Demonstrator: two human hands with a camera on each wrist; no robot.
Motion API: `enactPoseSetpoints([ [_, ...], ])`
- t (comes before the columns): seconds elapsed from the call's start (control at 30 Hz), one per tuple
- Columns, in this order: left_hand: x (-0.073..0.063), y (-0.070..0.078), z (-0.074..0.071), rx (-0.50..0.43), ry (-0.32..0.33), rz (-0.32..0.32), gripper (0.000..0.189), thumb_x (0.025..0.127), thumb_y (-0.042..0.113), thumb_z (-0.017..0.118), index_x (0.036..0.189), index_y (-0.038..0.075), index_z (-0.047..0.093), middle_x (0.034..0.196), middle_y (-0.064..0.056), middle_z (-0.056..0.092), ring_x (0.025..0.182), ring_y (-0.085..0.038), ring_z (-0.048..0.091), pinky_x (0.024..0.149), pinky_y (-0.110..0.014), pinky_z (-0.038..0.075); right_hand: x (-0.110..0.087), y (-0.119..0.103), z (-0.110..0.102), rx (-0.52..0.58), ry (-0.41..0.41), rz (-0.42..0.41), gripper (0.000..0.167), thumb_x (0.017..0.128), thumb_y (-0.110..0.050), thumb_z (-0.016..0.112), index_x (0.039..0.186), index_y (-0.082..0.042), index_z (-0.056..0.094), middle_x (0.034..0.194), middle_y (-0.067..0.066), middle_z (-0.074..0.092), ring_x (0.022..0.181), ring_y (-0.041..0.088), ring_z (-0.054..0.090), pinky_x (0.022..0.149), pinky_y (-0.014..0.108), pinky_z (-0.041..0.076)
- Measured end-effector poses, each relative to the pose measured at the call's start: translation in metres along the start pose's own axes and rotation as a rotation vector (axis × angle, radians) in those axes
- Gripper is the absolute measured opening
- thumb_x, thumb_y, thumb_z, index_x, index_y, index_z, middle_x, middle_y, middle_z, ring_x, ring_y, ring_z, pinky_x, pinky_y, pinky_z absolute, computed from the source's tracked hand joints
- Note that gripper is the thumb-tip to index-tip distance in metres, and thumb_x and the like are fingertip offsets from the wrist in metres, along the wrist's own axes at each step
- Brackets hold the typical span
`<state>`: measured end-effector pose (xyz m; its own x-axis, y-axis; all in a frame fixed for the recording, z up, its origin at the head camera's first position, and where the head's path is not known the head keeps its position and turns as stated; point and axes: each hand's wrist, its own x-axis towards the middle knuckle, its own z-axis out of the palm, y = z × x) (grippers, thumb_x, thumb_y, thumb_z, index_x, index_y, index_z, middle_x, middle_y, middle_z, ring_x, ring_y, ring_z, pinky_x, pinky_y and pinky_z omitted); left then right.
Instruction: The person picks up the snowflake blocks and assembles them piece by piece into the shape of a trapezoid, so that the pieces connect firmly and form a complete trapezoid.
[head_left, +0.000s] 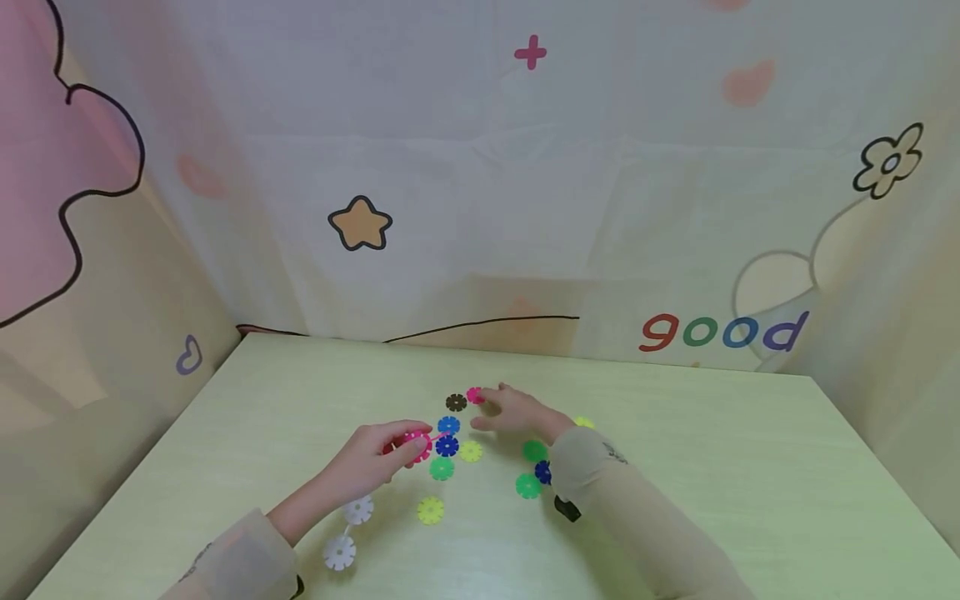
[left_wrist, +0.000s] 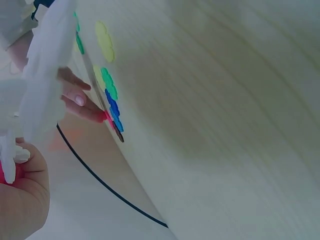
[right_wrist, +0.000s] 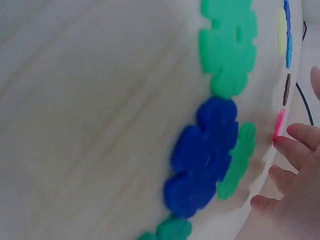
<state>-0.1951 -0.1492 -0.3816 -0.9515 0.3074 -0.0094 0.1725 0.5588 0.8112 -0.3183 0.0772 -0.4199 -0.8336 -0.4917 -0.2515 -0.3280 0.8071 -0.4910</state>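
My left hand (head_left: pixel 363 457) pinches a pink notched snowflake disc (head_left: pixel 417 447) between thumb and fingers, above the table. White snowflake discs (head_left: pixel 340 552) lie below that hand in the head view; in the left wrist view, white discs (left_wrist: pixel 50 70) loom large and blurred close to the camera, and whether they join the pink one cannot be told. At the far side, my right hand (head_left: pixel 517 411) reaches over the tabletop with its fingers spread. In the right wrist view, a fingertip of it touches another pink disc (right_wrist: pixel 279 124) lying flat.
Beside that pink disc lies a brown disc (head_left: pixel 456 402). Between the hands are blue discs (head_left: pixel 448 425), a green disc (head_left: pixel 442 468) and yellow discs (head_left: pixel 431 511). More green discs (head_left: pixel 528 486) and a dark blue one (right_wrist: pixel 205 157) sit under the right forearm. A curtain (head_left: pixel 450 167) hangs behind the table.
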Motion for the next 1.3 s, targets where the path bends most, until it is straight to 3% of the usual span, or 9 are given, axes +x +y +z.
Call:
enactPoseSetpoints([
  [0.1, 0.000, 0.001, 0.000, 0.000, -0.003, 0.000, 0.041, 0.086, 0.039, 0.052, 0.119, 0.013, 0.055, 0.081, -0.008, 0.060, 0.065, -0.020, 0.050, 0.049, -0.024, 0.043, -0.004, 0.001, -0.002, -0.013, 0.024, -0.009, 0.063, 0.083, -0.046, 0.055, 0.135, -0.017, 0.036, 0.141, 0.007, 0.034, 0.134, 0.031, 0.018, 0.105, 0.053, 0.018],
  [0.2, 0.000, 0.001, 0.001, 0.002, -0.003, -0.003, 0.041, 0.086, 0.039, 0.053, 0.119, 0.014, 0.055, 0.081, -0.008, 0.061, 0.066, -0.021, 0.051, 0.048, -0.024, 0.043, -0.009, 0.003, -0.005, 0.003, 0.044, -0.014, 0.059, 0.082, -0.040, 0.059, 0.132, -0.014, 0.042, 0.132, 0.006, 0.046, 0.129, 0.029, 0.031, 0.103, 0.050, 0.026],
  [0.4, 0.001, 0.001, 0.001, 0.011, -0.004, -0.001, 0.040, 0.086, 0.040, 0.053, 0.118, 0.016, 0.056, 0.081, -0.008, 0.061, 0.068, -0.023, 0.052, 0.049, -0.025, 0.044, -0.017, 0.009, -0.007, 0.079, 0.078, -0.029, 0.048, 0.079, -0.023, 0.066, 0.124, -0.013, 0.051, 0.107, 0.005, 0.061, 0.100, 0.021, 0.055, 0.089, 0.040, 0.044],
  [0.63, 0.004, 0.000, 0.003, 0.016, -0.028, 0.016, 0.040, 0.086, 0.041, 0.052, 0.118, 0.017, 0.056, 0.080, -0.008, 0.061, 0.067, -0.023, 0.052, 0.048, -0.025, 0.043, -0.013, 0.014, -0.004, 0.082, 0.126, 0.010, 0.041, 0.078, -0.018, 0.066, 0.118, -0.015, 0.057, 0.088, 0.001, 0.059, 0.077, 0.015, 0.050, 0.068, 0.028, 0.044],
  [0.8, 0.004, 0.000, 0.005, 0.018, -0.040, 0.024, 0.041, 0.086, 0.040, 0.053, 0.118, 0.014, 0.056, 0.079, -0.008, 0.061, 0.065, -0.021, 0.051, 0.047, -0.024, 0.043, -0.009, 0.013, 0.000, 0.048, 0.129, 0.024, 0.028, 0.077, -0.019, 0.068, 0.104, -0.015, 0.064, 0.091, 0.000, 0.061, 0.079, 0.015, 0.050, 0.073, 0.030, 0.044],
  [0.93, 0.003, 0.002, 0.006, 0.024, -0.048, 0.033, 0.041, 0.086, 0.040, 0.053, 0.116, 0.013, 0.057, 0.079, -0.007, 0.061, 0.064, -0.016, 0.050, 0.047, -0.024, 0.042, -0.009, 0.009, 0.001, 0.057, 0.118, 0.041, 0.016, 0.076, -0.015, 0.069, 0.090, -0.012, 0.063, 0.084, 0.001, 0.059, 0.076, 0.017, 0.050, 0.072, 0.031, 0.044],
  [1.13, 0.002, 0.005, 0.007, 0.047, -0.048, 0.041, 0.040, 0.083, 0.040, 0.056, 0.112, 0.013, 0.060, 0.077, -0.005, 0.060, 0.063, -0.014, 0.047, 0.046, -0.022, 0.039, -0.016, 0.006, 0.002, 0.081, 0.112, 0.044, 0.016, 0.075, -0.008, 0.068, 0.082, -0.010, 0.054, 0.077, 0.002, 0.054, 0.071, 0.016, 0.048, 0.066, 0.026, 0.043],
  [1.3, 0.001, 0.008, 0.010, 0.095, -0.034, 0.070, 0.034, 0.083, 0.041, 0.056, 0.107, 0.017, 0.062, 0.075, -0.001, 0.060, 0.063, -0.012, 0.046, 0.047, -0.020, 0.038, -0.028, 0.007, 0.000, 0.170, 0.156, 0.018, 0.015, 0.077, -0.001, 0.064, 0.078, -0.009, 0.052, 0.075, 0.002, 0.052, 0.072, 0.016, 0.046, 0.064, 0.025, 0.042],
])
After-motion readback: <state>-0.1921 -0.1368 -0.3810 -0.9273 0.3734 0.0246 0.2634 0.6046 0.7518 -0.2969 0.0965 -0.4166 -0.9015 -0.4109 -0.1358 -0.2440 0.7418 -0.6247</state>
